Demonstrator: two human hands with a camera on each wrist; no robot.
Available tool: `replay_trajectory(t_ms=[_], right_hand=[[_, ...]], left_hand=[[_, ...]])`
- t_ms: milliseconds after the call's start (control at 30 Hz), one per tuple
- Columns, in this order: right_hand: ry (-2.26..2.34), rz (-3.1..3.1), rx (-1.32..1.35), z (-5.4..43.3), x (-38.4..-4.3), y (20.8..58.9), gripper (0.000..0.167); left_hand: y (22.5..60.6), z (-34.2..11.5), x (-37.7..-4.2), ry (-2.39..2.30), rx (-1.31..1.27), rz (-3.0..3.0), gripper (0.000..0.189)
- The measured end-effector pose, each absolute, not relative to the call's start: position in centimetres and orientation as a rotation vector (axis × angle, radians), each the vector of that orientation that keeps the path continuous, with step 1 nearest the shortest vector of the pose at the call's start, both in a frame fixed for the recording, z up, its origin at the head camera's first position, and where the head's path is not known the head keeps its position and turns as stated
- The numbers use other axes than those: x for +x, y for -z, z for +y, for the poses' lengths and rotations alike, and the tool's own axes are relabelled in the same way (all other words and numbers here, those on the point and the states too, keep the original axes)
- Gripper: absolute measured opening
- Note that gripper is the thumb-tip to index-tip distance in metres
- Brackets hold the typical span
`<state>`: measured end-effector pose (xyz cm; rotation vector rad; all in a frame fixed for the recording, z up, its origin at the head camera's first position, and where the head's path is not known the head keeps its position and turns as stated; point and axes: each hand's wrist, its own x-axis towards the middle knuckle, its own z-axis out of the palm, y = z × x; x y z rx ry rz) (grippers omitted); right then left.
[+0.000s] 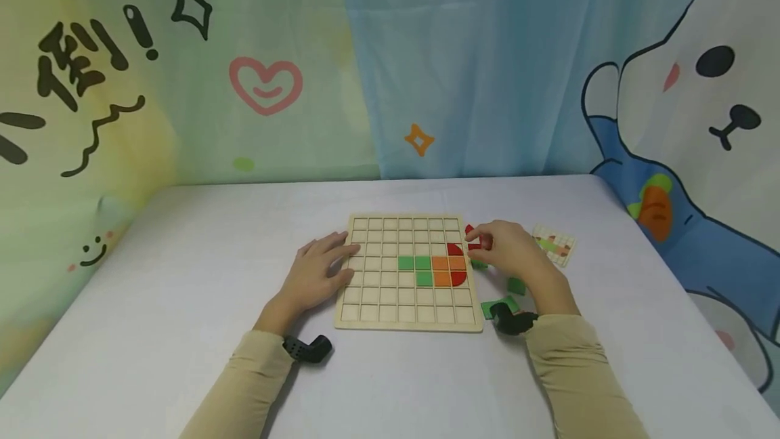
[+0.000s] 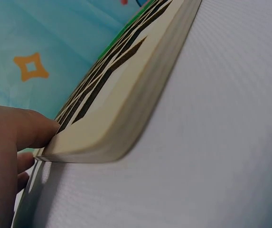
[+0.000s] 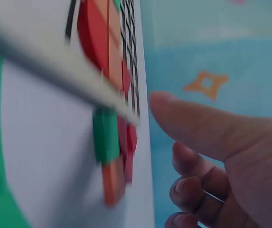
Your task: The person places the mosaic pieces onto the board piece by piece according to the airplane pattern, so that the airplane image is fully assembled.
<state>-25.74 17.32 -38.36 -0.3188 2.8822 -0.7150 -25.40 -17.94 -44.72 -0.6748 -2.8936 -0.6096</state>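
Observation:
A wooden grid board (image 1: 372, 318) lies flat on the table. Set in its cells are green squares (image 1: 422, 263), orange squares (image 1: 440, 279) and red curved pieces (image 1: 459, 279). My left hand (image 1: 318, 271) rests at the board's left edge, fingers spread; in the left wrist view the thumb (image 2: 36, 129) touches the rim. Over the right edge hovers my right hand (image 1: 513, 249), close to loose red pieces (image 1: 469, 229). The right wrist view shows its thumb (image 3: 188, 118) extended and the other fingers loosely bent, with no piece visible between them.
Right of the board lie loose green pieces (image 1: 516, 286), some partly hidden by the right wrist camera (image 1: 512, 320). A loose orange piece (image 3: 113, 183) shows beside the board. A small pattern card (image 1: 565, 241) lies farther right. A printed curtain (image 1: 475, 87) hangs behind the table.

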Motion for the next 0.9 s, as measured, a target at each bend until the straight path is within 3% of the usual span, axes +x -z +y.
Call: replay_trajectory(t_ms=[267,900], right_hand=[[0.725,2.808,-0.256,19.6,-25.7,39.7,0.024],[0.734,2.804,-0.334,20.0,-26.0,40.0,0.027]], left_hand=[[44.9,-18.0,-25.1,0.619,-0.67,-2.899,0.048],[44.8,-18.0,-25.5,0.614,-0.675,-2.887,0.049]])
